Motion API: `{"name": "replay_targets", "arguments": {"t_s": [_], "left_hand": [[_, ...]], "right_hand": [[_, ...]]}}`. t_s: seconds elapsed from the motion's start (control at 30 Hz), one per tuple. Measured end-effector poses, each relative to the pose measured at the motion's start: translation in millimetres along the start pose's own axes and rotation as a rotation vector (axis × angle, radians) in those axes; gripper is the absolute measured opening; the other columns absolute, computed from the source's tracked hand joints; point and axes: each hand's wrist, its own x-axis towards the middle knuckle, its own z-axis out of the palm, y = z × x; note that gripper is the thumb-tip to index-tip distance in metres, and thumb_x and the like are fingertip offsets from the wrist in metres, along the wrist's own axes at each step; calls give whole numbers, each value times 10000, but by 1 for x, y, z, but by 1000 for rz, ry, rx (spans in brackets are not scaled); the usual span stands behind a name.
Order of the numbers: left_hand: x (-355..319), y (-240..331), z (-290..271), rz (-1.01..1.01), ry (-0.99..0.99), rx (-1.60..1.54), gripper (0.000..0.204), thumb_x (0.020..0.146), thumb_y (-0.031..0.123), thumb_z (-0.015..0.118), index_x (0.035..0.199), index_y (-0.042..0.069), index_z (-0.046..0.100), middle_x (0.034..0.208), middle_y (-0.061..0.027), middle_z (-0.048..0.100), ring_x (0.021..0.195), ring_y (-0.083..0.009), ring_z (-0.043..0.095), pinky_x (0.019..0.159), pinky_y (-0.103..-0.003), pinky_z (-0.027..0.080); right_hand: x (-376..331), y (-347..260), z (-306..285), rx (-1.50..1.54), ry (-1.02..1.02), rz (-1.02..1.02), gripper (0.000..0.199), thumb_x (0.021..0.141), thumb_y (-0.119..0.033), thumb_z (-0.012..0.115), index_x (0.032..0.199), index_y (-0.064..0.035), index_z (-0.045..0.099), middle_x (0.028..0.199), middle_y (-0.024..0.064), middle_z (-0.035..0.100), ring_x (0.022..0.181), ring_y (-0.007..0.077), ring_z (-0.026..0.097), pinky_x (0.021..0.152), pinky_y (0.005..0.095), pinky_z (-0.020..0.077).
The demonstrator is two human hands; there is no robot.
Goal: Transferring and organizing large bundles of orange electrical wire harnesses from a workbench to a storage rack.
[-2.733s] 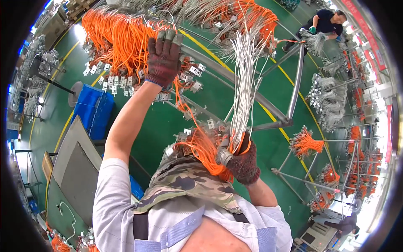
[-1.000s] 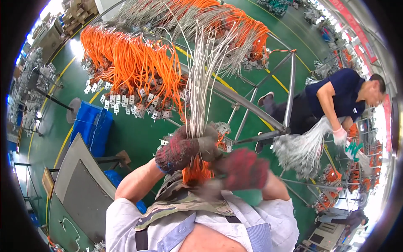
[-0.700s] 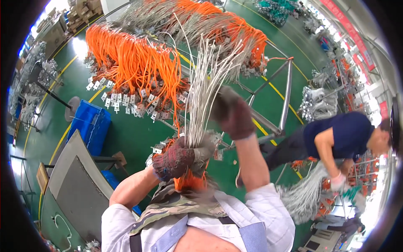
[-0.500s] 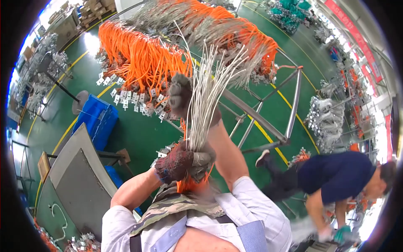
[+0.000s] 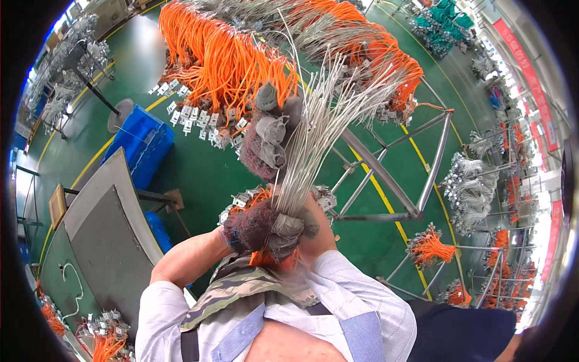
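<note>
My left hand (image 5: 260, 227), in a dark red and grey glove, is clenched around the base of a bundle of grey wires (image 5: 313, 136) at chest height. Orange wire ends and white connectors (image 5: 253, 199) stick out just beside that fist. The grey wires fan upward and to the right. My right hand (image 5: 271, 136), gloved the same way, is raised higher on the bundle's left side with its fingers curled around some of the wires. My right forearm is mostly hidden behind the bundle.
A rack of hanging orange cables (image 5: 223, 60) with white tags spans the top. A grey metal frame (image 5: 416, 181) stands right. Blue crates (image 5: 139, 145) and a grey table (image 5: 102, 235) are left. Someone's dark blue clothing (image 5: 470, 332) shows lower right.
My right hand left the bundle's base and slid up along the grey wires to well above my left fist. The person at the right has dropped out toward the lower edge.
</note>
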Motion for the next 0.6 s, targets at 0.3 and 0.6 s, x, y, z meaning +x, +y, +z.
{"name": "replay_targets", "arguments": {"t_s": [0.3, 0.6], "left_hand": [[-6, -1, 15, 122, 61, 204, 411, 905, 321, 786, 1115, -21, 699, 754, -17, 645, 566, -93, 546, 493, -269, 434], [-19, 4, 16, 1, 51, 1, 346, 891, 236, 800, 1057, -49, 699, 815, -107, 690, 581, -159, 604, 494, -295, 478]], "right_hand": [[44, 17, 69, -197, -548, 126, 680, 967, -623, 569, 1241, -3, 610, 750, 61, 645, 478, 195, 572, 422, 332, 465], [6, -5, -11, -965, -196, 28, 555, 1048, -451, 487, 1372, -6, 552, 585, -23, 517, 411, 120, 428, 390, 301, 334]]}}
